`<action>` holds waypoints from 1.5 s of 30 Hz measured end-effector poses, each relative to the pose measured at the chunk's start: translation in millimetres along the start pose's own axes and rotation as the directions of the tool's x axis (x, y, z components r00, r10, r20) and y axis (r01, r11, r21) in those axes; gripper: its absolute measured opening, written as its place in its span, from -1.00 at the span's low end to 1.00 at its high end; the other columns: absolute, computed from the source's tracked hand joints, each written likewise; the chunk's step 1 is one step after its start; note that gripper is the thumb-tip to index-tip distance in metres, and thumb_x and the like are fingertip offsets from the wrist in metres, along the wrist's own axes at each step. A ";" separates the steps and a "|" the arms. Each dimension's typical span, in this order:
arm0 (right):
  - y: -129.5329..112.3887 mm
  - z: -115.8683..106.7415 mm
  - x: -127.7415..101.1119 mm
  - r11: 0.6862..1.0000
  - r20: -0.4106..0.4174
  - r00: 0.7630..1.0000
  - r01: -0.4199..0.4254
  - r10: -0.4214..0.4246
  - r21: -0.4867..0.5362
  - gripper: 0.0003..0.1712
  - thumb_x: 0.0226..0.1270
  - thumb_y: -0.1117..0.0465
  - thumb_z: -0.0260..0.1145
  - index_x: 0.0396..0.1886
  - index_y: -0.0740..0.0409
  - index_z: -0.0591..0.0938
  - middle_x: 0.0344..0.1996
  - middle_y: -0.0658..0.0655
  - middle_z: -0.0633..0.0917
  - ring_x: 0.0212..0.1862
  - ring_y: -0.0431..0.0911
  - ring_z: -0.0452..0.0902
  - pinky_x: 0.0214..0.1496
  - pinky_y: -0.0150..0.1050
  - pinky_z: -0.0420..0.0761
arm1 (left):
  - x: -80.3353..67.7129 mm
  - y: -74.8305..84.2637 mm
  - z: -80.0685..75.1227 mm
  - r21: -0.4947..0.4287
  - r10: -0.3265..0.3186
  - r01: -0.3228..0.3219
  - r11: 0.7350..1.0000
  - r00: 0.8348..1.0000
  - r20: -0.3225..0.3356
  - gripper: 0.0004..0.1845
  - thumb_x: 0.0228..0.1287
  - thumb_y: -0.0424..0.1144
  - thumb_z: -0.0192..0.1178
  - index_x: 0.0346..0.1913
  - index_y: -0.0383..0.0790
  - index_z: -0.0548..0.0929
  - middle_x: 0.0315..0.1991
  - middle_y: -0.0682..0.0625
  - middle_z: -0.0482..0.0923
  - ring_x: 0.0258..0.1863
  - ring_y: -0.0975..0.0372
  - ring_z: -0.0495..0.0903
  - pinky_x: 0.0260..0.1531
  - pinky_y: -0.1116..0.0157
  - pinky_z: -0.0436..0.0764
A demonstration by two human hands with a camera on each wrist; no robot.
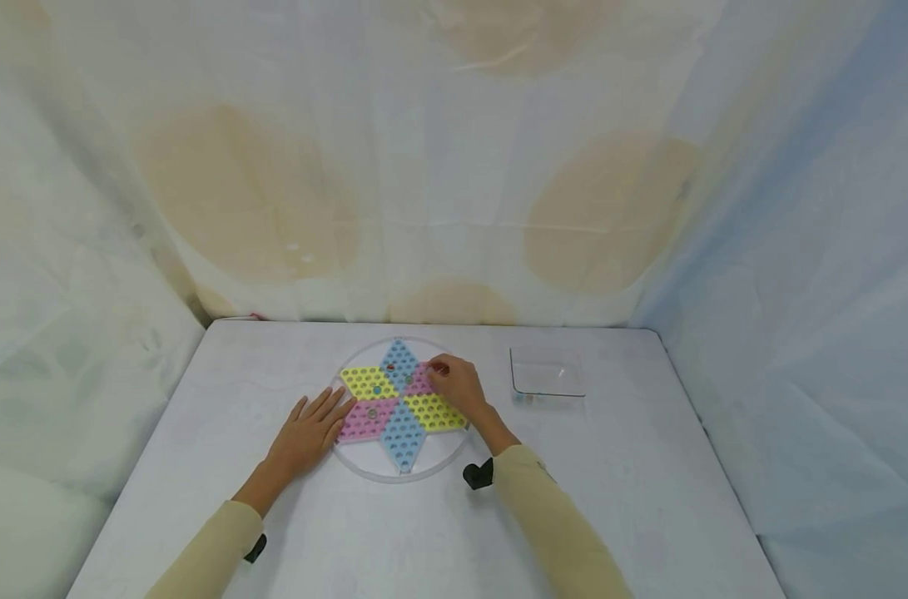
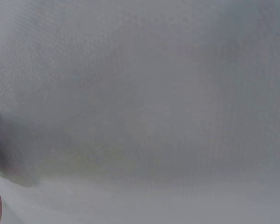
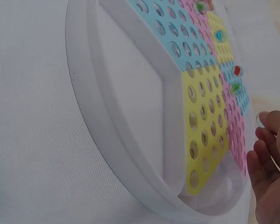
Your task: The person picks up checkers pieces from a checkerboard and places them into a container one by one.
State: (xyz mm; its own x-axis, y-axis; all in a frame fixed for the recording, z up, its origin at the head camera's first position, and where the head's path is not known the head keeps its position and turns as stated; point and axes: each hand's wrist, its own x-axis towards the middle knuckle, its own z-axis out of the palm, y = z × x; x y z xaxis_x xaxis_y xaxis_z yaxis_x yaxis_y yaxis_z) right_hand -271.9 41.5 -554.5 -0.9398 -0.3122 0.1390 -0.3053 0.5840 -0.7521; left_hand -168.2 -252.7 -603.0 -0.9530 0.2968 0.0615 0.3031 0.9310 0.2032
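Pointing away: star board (image 1: 401, 405) axis.

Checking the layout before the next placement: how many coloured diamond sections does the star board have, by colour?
Yellow sections: 2
Blue sections: 2
Pink sections: 2
Total: 6

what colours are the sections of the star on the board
The star has blue, yellow and pink sections, clearest in the head view.
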 end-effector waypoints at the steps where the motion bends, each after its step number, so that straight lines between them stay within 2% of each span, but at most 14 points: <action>1: -0.3 -1.6 -0.4 1.000 0.004 1.000 0.001 -0.001 0.007 -0.77 0.41 0.27 0.31 -0.01 0.25 0.70 -0.19 0.12 0.71 -0.12 -0.05 0.62 0.00 -0.17 0.63 | 0.2 -0.2 0.1 -0.001 0.000 0.000 1.000 1.000 0.001 -0.44 0.59 -0.03 -0.10 0.55 -0.04 0.24 0.57 -0.09 0.06 0.55 -0.02 -0.07 0.46 -0.15 -0.15; 9: 2.7 -11.4 -2.5 0.999 -0.012 0.998 0.054 -0.054 0.004 -0.81 0.39 0.28 0.34 -0.07 0.26 0.71 -0.20 0.13 0.74 -0.12 -0.04 0.65 -0.01 -0.20 0.64 | 0.6 -1.4 0.3 0.008 0.004 -0.004 1.000 1.000 0.001 -0.44 0.59 -0.03 -0.10 0.55 -0.03 0.24 0.56 -0.09 0.06 0.55 -0.02 -0.06 0.46 -0.15 -0.14; 15: 6.1 -24.8 -7.0 0.997 -0.037 0.997 0.072 -0.071 0.025 -0.82 0.37 0.34 0.34 -0.09 0.32 0.70 -0.22 0.17 0.74 -0.13 0.02 0.67 -0.02 -0.11 0.66 | -0.4 -0.8 -0.7 0.019 0.007 -0.007 1.000 1.000 -0.004 -0.44 0.59 -0.02 -0.10 0.55 -0.03 0.25 0.56 -0.09 0.08 0.54 -0.02 -0.03 0.45 -0.16 -0.10; 22: 16.5 -41.9 -9.6 0.997 -0.081 0.995 0.066 -0.064 0.030 -0.83 0.35 0.33 0.37 -0.10 0.28 0.72 -0.24 0.15 0.74 -0.14 -0.01 0.67 -0.03 -0.14 0.67 | -1.1 -1.1 -2.1 0.017 0.006 -0.006 1.000 1.000 -0.002 -0.44 0.58 -0.02 -0.10 0.55 -0.03 0.26 0.56 -0.09 0.08 0.54 -0.03 -0.03 0.45 -0.16 -0.10; 32: 20.1 -67.7 -16.0 0.999 -0.059 0.998 0.037 -0.036 0.013 -0.81 0.35 0.35 0.37 -0.07 0.29 0.71 -0.19 0.17 0.73 -0.11 0.00 0.65 0.01 -0.13 0.65 | -1.6 -1.4 -4.3 0.034 0.017 -0.017 0.999 1.000 -0.007 -0.44 0.58 -0.03 -0.08 0.54 -0.05 0.27 0.55 -0.10 0.10 0.54 -0.03 -0.01 0.45 -0.16 -0.08; 37: 29.3 -80.5 -20.6 0.998 -0.066 0.997 0.051 -0.049 0.026 -0.82 0.34 0.35 0.37 -0.10 0.30 0.72 -0.19 0.18 0.74 -0.11 0.03 0.67 0.00 -0.09 0.67 | -2.6 -0.8 -4.5 0.034 0.015 -0.015 0.999 1.000 0.001 -0.44 0.58 -0.03 -0.08 0.54 -0.05 0.26 0.55 -0.10 0.09 0.54 -0.04 -0.01 0.45 -0.16 -0.09; 45: 47.6 -101.9 -30.9 0.998 -0.072 0.997 0.015 -0.011 0.064 -0.81 0.32 0.33 0.39 -0.10 0.28 0.73 -0.20 0.17 0.75 -0.11 0.04 0.68 -0.02 -0.06 0.67 | -1.1 -1.7 -3.8 0.032 0.008 -0.008 0.999 1.000 0.001 -0.43 0.58 -0.02 -0.09 0.55 -0.04 0.25 0.56 -0.09 0.07 0.54 -0.03 -0.03 0.45 -0.15 -0.12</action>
State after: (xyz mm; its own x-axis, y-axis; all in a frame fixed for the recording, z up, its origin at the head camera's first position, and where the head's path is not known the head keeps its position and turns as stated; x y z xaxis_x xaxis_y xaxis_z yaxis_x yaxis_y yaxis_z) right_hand -273.0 155.3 -529.0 -0.9451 -0.2638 0.1927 -0.3090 0.5300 -0.7897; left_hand -167.6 -255.5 -599.7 -0.9506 0.3040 0.0623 0.3103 0.9350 0.1716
